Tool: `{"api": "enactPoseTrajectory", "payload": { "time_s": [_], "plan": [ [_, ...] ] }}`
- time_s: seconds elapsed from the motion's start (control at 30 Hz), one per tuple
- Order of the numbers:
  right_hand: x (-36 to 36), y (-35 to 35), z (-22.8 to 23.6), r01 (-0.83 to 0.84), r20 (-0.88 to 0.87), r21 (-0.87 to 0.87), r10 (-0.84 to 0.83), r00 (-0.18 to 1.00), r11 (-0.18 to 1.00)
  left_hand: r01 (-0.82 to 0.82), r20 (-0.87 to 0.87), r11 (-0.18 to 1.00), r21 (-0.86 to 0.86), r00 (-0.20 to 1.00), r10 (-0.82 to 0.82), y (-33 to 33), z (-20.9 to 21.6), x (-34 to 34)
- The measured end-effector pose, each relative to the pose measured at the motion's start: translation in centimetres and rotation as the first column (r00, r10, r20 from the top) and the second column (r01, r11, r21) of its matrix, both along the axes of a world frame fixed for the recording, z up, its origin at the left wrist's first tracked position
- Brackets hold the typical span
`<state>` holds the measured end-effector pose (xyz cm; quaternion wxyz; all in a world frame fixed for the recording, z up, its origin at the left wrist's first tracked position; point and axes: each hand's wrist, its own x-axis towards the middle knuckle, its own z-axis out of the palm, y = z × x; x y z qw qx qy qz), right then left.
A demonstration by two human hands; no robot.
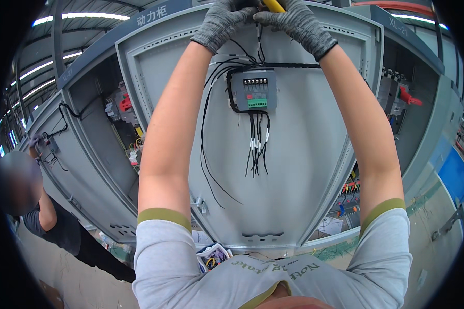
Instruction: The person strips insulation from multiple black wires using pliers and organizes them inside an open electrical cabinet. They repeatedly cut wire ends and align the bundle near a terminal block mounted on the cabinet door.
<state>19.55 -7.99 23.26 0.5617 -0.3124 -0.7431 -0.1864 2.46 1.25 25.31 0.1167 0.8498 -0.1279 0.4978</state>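
from my distant seat i see the yellow tool point(274, 5) at the top edge of the head view, between thumb and fingers of my right hand point(296, 23), which pinches it. its visible length slants from upper left to lower right; the far end is cut off, so i can't tell where the tip points. my left hand point(226, 21) is beside it, fingers curled, but i can't tell what they grip. both are in front of an upright grey door point(304, 154) in a workshop with bright roof lights point(93, 16) and a pale floor point(95, 291). i count one tool, two gloved hands, one module point(252, 91) above hanging black wires point(256, 141), and one co-worker point(56, 226) at left.
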Motion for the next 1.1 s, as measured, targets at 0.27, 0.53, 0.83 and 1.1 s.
{"api": "enactPoseTrajectory", "payload": {
  "time_s": [0.27,0.53,0.83,1.1],
  "plan": [
    [-0.7,0.3,3.0,0.037,0.067,-0.182,-0.025,0.997,0.983,0.046,0.121,0.996,0.071,0.991,-0.054,1.9,0.4,0.7],
    [-1.8,0.1,4.4,0.360,0.027,-0.077,-0.359,0.933,0.930,-0.483,0.280,0.874,0.050,0.847,0.452,1.0,-3.6,0.9],
    [-1.5,0.0,7.0,0.498,0.266,0.015,-0.484,0.834,0.867,-0.262,0.143,0.913,-0.312,0.937,0.318,-0.4,-2.4,1.9],
    [-2.3,0.1,6.2,0.473,0.153,0.013,-0.469,0.870,0.881,0.136,-0.027,0.803,-0.580,0.982,-0.186,-0.1,-1.9,1.1]
  ]
}}
